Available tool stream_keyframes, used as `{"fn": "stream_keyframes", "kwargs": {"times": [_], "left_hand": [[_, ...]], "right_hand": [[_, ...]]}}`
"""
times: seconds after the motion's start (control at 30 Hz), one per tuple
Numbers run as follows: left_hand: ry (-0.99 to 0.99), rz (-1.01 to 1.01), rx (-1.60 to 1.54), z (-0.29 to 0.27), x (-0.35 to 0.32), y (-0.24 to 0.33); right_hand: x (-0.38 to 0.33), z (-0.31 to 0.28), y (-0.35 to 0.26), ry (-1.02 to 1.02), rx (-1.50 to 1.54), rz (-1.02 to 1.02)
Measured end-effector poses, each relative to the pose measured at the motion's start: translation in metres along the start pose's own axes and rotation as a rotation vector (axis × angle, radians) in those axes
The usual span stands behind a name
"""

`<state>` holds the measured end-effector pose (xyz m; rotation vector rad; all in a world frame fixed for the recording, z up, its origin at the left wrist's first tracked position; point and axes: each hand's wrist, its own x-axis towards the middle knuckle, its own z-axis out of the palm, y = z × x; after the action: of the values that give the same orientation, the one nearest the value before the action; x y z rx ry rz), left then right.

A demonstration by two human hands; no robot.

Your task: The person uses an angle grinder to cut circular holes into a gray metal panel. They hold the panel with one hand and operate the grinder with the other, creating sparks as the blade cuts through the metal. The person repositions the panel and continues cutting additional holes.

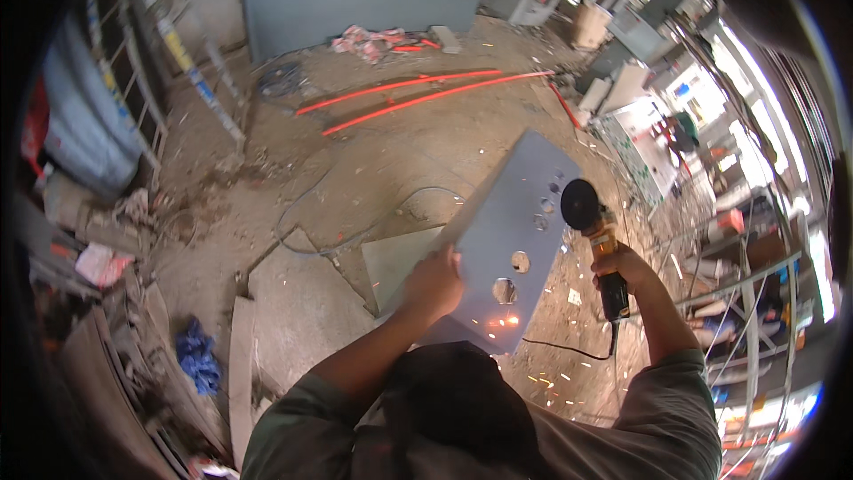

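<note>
A long grey metal box panel point(498, 222) with a row of round holes stands tilted in front of me. My left hand point(434, 284) is closed on its left edge, steadying it from the near side. In my right hand point(625, 267) is a yellow and black angle grinder point(605, 253), gripped around its body. The grinder's dark round disc point(581, 204) sits at the panel's right edge; whether it touches the metal I cannot tell. Bright sparks point(503, 321) show over the panel's near end, and more fly low to the right. A black cord point(582, 355) trails from the grinder.
Two long red bars point(435, 103) lie on the dirt floor ahead. Flat slabs point(302, 302) and a thin cable point(293, 244) are left of the panel. A ladder point(191, 62) leans at far left, near blue plastic point(197, 356). Metal frames point(755, 293) crowd the right.
</note>
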<state>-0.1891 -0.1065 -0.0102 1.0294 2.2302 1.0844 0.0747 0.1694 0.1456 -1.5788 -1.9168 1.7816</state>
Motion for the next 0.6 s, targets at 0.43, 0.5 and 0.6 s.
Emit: {"fn": "stream_keyframes", "kwargs": {"times": [0.43,0.5,0.6], "left_hand": [[0.004,-0.186,0.216,0.000,0.002,0.013],[0.031,-0.194,0.242,0.001,0.000,0.024],[0.108,-0.207,0.281,-0.002,-0.008,0.032]], "right_hand": [[-0.027,-0.006,0.178,-0.068,1.239,-0.483],[-0.012,-0.014,0.200,-0.147,1.245,-0.499],[0.006,-0.025,0.229,-0.221,1.249,-0.458]]}}
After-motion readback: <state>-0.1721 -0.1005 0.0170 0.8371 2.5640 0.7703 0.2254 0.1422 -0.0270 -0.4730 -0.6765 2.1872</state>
